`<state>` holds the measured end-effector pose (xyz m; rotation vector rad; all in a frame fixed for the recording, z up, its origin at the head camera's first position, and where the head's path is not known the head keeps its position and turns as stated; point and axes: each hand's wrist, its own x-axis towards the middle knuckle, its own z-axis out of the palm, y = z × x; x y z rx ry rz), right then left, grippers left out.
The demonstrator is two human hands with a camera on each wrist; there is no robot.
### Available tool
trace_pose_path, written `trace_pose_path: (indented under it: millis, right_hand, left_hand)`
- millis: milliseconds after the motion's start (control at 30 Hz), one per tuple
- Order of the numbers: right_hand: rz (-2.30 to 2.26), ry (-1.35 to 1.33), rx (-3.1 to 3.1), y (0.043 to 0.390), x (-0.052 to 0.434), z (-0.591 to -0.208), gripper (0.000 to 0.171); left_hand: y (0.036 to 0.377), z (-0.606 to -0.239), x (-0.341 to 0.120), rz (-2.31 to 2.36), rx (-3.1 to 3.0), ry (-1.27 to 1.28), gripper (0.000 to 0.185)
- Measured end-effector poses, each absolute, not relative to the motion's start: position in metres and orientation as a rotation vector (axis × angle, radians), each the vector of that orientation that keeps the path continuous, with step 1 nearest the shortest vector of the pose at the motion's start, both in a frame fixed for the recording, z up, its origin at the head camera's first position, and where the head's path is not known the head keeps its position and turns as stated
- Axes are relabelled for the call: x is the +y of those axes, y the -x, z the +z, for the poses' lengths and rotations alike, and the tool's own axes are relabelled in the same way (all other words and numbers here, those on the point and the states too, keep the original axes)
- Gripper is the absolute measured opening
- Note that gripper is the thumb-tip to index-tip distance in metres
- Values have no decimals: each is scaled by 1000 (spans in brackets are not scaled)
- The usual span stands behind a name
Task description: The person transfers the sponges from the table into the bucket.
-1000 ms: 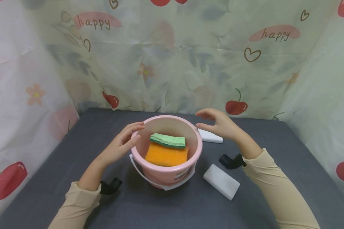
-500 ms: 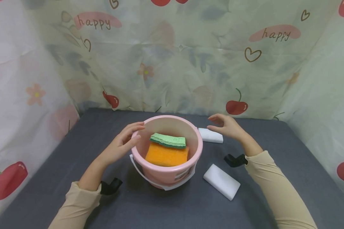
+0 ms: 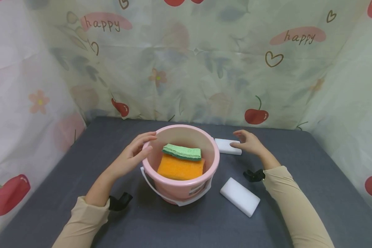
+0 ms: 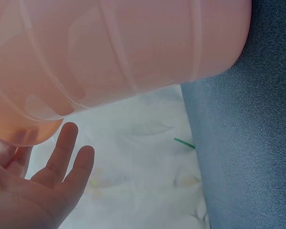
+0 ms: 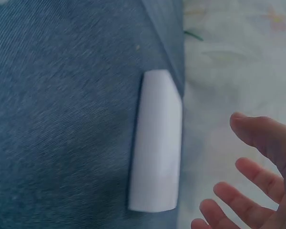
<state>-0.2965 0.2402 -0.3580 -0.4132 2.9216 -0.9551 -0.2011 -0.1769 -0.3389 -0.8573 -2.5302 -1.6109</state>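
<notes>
A pink bucket [image 3: 181,186] stands mid-table and holds an orange sponge [image 3: 179,167] with a green sponge [image 3: 182,152] on top. My left hand [image 3: 142,146] rests on the bucket's left rim, fingers fairly straight against it. In the left wrist view the left hand [image 4: 43,186] lies beside the bucket wall [image 4: 114,52]. My right hand [image 3: 240,139] hovers, fingers spread and relaxed, at the right end of a white block [image 3: 224,145] behind the bucket. The right wrist view shows that white block [image 5: 156,143] with the fingers [image 5: 250,169] apart from it.
A second white block [image 3: 240,196] lies to the right in front of the bucket. The grey table [image 3: 80,144] is walled on three sides by a cherry-print curtain [image 3: 189,62]. Black wrist straps [image 3: 119,202] sit on both sleeves.
My right hand has moved right and down, away from the bucket's rim to the far white block. The left hand and bucket have stayed put.
</notes>
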Motion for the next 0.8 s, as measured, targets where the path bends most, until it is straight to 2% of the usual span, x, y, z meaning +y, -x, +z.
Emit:
trace_pose_path:
  millis: [400, 800]
  right_hand:
    - [-861, 335, 2901, 301, 248, -380, 71]
    - [-858, 365, 2920, 304, 250, -394, 71]
  left_hand:
    - [200, -338, -176, -1623, -2515, 862, 39]
    - [200, -338, -176, -1624, -2521, 854, 39]
